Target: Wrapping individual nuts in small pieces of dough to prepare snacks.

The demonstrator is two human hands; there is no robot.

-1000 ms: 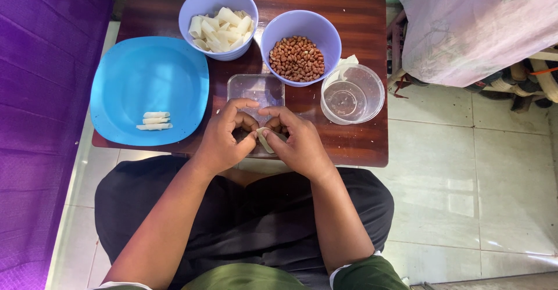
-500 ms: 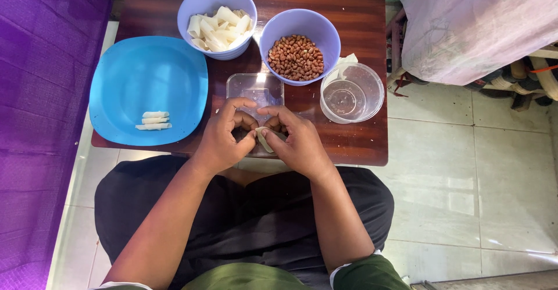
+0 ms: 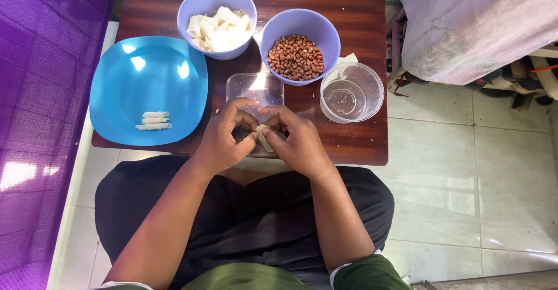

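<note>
The worktop (image 3: 360, 145) is dark reddish-brown wood, carrying a bright blue plate (image 3: 125, 78) with three pale cream rolls (image 3: 153, 121) and two lavender bowls (image 3: 322, 22), one with off-white strips (image 3: 220, 27), one with red-brown peanuts (image 3: 296, 56). A clear container (image 3: 351, 92) stands beside them; a purple cloth (image 3: 40, 92) hangs left, and the floor tiles (image 3: 465, 168) are pale grey.

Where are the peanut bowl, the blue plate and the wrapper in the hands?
peanut bowl (image 3: 325, 25), head view, far rim.
blue plate (image 3: 145, 81), head view, bare middle.
wrapper (image 3: 264, 138), head view, pale strip between the thumbs.

Head view, straight down, close
</note>
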